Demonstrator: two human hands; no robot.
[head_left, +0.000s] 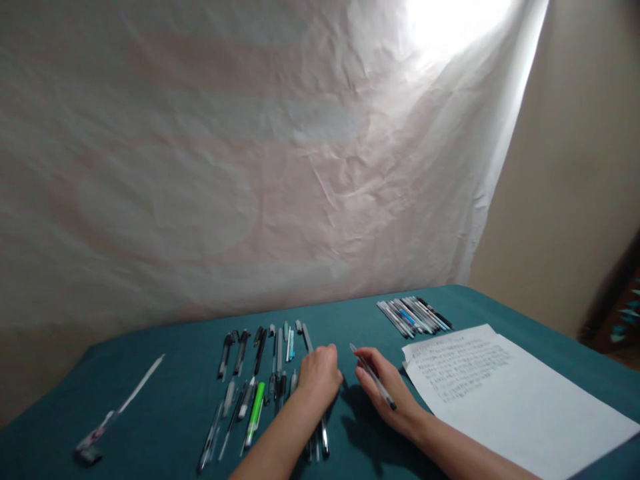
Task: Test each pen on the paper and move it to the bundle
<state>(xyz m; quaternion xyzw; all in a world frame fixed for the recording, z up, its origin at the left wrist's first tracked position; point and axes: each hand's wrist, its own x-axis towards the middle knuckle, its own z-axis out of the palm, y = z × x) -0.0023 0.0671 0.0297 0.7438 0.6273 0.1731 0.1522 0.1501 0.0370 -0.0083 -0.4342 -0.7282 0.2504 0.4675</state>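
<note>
My right hand (383, 387) holds a slim clear pen (374, 379) slantwise between thumb and fingers, its dark end toward the wrist. To the left of it, my left hand (320, 377) is closed low over the table at the right edge of the laid-out pens. Whatever its fingers hold, if anything, is hidden. Beneath that wrist a clear pen with a dark tip (325, 440) shows in part. A bright green pen (255, 413) lies left of the left forearm, among several clear and black pens, caps and parts in rough rows.
Written-on paper sheets (530, 407) lie at the right. Behind them a row of slim pens (413, 317) lies side by side. At far left is a long white strip (143, 383) with a crumpled end. A pale sheet (300, 167) hangs behind the green-covered table (165, 427).
</note>
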